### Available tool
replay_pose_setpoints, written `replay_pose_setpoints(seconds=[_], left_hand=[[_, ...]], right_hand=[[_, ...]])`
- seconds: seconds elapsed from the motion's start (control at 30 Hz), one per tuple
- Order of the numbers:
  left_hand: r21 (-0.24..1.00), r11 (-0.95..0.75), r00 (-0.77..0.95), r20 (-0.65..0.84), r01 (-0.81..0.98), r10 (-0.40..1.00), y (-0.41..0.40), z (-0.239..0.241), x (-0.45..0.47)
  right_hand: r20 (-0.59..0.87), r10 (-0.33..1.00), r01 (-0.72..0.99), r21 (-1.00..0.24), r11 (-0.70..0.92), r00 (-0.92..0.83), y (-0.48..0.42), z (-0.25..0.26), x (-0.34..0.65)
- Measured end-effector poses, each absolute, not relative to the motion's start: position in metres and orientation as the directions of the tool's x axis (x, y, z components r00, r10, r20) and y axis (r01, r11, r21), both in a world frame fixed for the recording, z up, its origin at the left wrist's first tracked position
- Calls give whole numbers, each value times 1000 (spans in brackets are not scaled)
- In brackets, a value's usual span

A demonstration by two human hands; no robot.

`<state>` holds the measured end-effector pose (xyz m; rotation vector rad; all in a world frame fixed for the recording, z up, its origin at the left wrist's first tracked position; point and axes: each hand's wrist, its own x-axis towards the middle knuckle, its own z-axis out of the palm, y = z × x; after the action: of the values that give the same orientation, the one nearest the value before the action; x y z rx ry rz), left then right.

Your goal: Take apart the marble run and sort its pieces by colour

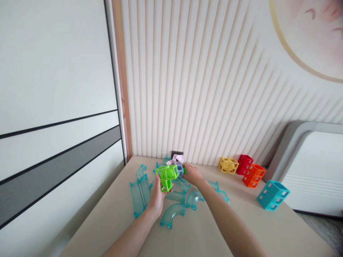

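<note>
My left hand (157,196) is closed round a bright green open-frame block piece (167,175), held just above the table. My right hand (192,175) reaches in from the right, its fingers closed on a pale blue block (180,170) that sits against the green piece. A lilac block (177,159) stands right behind them, near the wall. Several clear teal track pieces, straight (137,195) and curved (171,213), lie on the beige table (112,210) under and around both hands.
A yellow cube frame (228,165), red blocks (245,163), an orange stack (253,175) and a teal stack (272,195) stand at the right of the table. A ribbed wall lies behind, a white cabinet at left, a grey-white headboard (308,160) at right.
</note>
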<state>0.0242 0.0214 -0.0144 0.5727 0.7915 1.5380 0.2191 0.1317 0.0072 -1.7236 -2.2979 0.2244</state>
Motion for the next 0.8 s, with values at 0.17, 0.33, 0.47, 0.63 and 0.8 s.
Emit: replay_pose_setpoints(seconds=[0.17, 0.33, 0.47, 0.63, 0.8], left_hand=[[759, -10, -129, -97, -652, 987, 21, -14, 26], [749, -5, -147, -124, -662, 981, 22, -15, 28], [747, -4, -145, -124, -665, 982, 23, -15, 29], [740, -1, -138, -124, -672, 983, 23, -15, 29], [742, -8, -128, -105, -671, 986, 21, -12, 29]], right_hand=[[161, 964, 897, -359, 257, -212, 132, -1, 216], [242, 944, 851, -424, 311, -225, 131, 1, 222], [294, 926, 803, -478, 355, -234, 131, 8, 228], [354, 919, 726, -583, 364, -176, 126, 10, 233], [381, 924, 611, -726, 315, -24, 116, 0, 231]])
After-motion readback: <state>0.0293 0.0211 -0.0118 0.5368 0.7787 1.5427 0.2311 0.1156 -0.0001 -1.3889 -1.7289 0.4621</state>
